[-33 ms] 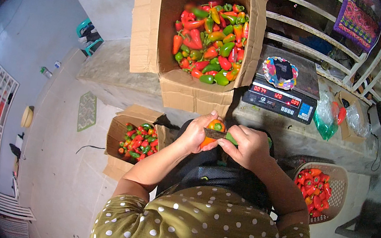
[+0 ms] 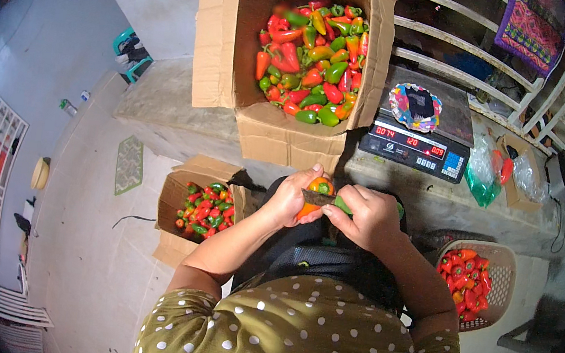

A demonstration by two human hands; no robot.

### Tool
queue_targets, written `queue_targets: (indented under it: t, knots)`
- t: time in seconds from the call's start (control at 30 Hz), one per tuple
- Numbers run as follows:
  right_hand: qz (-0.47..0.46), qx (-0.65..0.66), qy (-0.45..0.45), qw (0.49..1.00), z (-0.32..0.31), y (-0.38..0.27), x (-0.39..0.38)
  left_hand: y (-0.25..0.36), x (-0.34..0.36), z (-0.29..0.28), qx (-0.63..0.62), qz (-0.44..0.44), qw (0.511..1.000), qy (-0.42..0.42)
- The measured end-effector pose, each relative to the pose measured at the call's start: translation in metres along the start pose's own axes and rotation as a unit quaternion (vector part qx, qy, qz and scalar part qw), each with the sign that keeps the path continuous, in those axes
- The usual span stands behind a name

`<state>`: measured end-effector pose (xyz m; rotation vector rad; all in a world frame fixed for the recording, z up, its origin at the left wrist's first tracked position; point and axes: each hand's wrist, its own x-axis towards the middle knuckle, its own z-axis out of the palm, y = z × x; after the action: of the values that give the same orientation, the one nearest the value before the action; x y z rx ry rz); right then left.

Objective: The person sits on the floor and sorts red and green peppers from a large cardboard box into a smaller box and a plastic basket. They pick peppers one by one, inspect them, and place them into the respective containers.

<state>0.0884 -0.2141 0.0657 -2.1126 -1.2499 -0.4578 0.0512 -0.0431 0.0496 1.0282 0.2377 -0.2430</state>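
My left hand is wrapped around an orange pepper, its greenish stem end facing up. In my right hand is a knife with a green handle and a dark, stained blade. The blade lies across the pepper, between the two hands; whether it has cut in, I cannot tell. Just beyond my hands, a large open cardboard box holds many red, green and orange peppers. My fingers hide part of the orange pepper and of the knife handle.
A smaller cardboard box of peppers sits on the floor at left. At right stands a beige basket of red peppers. On the ledge are a digital scale bearing a colourful round item, and plastic bags.
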Motion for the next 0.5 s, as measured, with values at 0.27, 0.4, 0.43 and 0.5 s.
queue_targets:
  t: [0.27, 0.4, 0.43, 0.5]
  knots:
    - [0.038, -0.035, -0.033, 0.998, -0.003, 0.000, 0.003, -0.001, -0.008, -0.002, 0.021, -0.003, 1.000, -0.018]
    - [0.274, -0.049, 0.011, 0.960, -0.007, 0.072, -0.015, 0.008, -0.026, 0.000, 0.102, 0.031, 0.992, -0.072]
    - [0.304, -0.028, 0.011, 0.952, -0.012, 0.079, -0.022, 0.010, -0.031, -0.005, 0.108, 0.037, 0.992, -0.061]
    - [0.334, 0.006, 0.001, 0.943, -0.013, 0.076, -0.029, 0.011, -0.030, -0.015, 0.105, 0.036, 0.994, 0.020]
